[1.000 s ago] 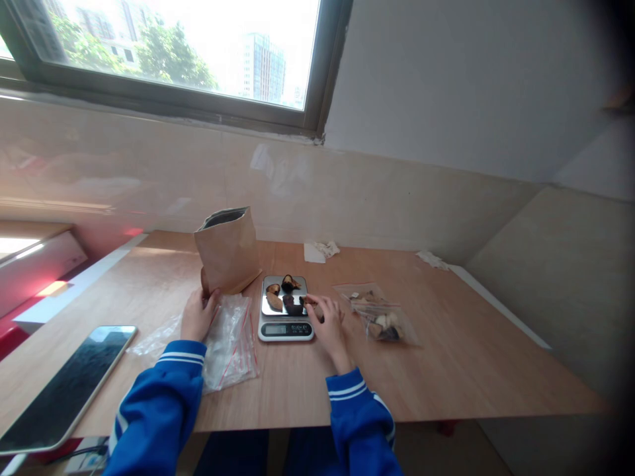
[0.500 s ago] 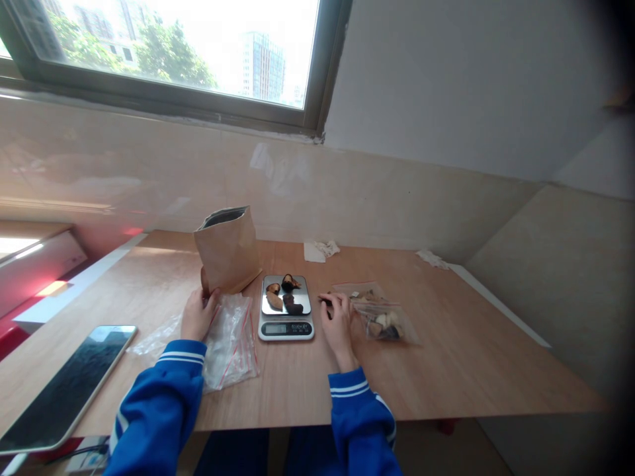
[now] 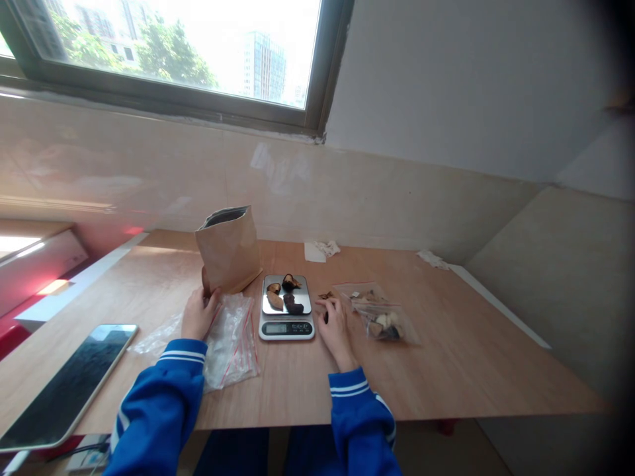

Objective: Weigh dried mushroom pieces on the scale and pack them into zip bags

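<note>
A brown paper bag (image 3: pixel 229 254) stands upright with its top gaping. My left hand (image 3: pixel 198 314) is closed at the bag's lower left edge, beside clear zip bags (image 3: pixel 231 350) that lie flat. To its right is a small digital scale (image 3: pixel 286 328), with several brown and black dried pieces (image 3: pixel 292 305) resting on its shiny plate. Just right of the scale, my right hand (image 3: pixel 336 328) curls its fingers over the table, a small dark dried piece (image 3: pixel 326 317) showing between thumb and fingers. A brown dried scrap (image 3: pixel 325 295) lies beyond its fingertips.
Right of my right hand lie two clear zip bags (image 3: pixel 391 324) with dried pieces inside. A large tablet (image 3: pixel 69 383) sits at the table's left front, a cable near it. Crumpled white tissue (image 3: pixel 327 248) and another pale scrap (image 3: pixel 432 259) lie along the wall.
My right hand has drawn slightly down and left, its fingers lower. A brown scrap now shows in front of the fingertips. My left hand and the paper bag stay put.
</note>
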{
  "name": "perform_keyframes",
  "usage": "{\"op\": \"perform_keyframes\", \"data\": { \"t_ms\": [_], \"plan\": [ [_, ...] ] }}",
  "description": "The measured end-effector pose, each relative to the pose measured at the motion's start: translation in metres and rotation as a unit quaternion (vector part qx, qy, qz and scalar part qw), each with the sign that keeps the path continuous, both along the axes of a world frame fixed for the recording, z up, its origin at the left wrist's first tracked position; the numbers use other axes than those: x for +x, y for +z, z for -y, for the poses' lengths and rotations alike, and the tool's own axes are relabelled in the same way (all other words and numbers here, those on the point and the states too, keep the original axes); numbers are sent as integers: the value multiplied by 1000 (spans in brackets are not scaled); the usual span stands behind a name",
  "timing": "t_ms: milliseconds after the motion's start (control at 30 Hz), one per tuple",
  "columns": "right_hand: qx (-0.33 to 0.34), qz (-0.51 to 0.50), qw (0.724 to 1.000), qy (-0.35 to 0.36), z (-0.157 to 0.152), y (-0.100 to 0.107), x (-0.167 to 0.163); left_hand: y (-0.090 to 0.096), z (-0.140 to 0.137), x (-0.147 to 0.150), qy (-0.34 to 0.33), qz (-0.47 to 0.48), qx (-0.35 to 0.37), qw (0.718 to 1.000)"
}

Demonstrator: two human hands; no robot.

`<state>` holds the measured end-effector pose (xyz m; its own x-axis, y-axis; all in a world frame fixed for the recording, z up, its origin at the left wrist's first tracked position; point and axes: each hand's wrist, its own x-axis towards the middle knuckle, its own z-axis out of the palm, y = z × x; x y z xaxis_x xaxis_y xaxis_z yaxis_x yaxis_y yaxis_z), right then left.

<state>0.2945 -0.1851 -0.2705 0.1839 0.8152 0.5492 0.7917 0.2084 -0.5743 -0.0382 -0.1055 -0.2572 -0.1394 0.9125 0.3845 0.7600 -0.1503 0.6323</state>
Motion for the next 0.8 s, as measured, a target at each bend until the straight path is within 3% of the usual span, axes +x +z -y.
{"op": "perform_keyframes", "data": {
  "t_ms": [400, 667, 800],
  "plan": [
    [-1, -66, 998, 0, 1, 7, 0, 0, 0, 0, -7, 10, 0, 1000],
    [-83, 16, 996, -25, 8, 9, -8, -2, 1, 1, 6, 22, 10, 1000],
    [-85, 17, 996, -16, 8, 3, -6, 2, 5, 3, 24, 49, 10, 998]
  ]
}}
